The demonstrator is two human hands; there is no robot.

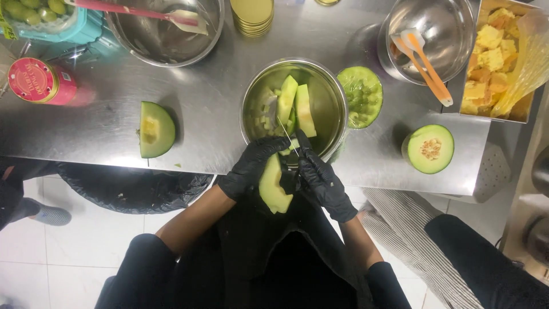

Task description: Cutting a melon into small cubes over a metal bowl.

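Melon wedge (273,186) lengthwise toward the bowl (329,94); left hand (251,166) gripping (gloved).

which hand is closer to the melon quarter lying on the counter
Left. The left hand, holding a melon slice at the counter's edge, is just right of the melon quarter. The right hand is farther right, beyond the slice.

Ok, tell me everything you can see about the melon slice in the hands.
The melon slice is a curved wedge, pale green flesh with a thin darker rind edge. It hangs below the table edge, in front of the steel bowl. The left hand in a black glove grips its upper left side; the right hand, also gloved, works a knife at its top end. The seeds look already removed.
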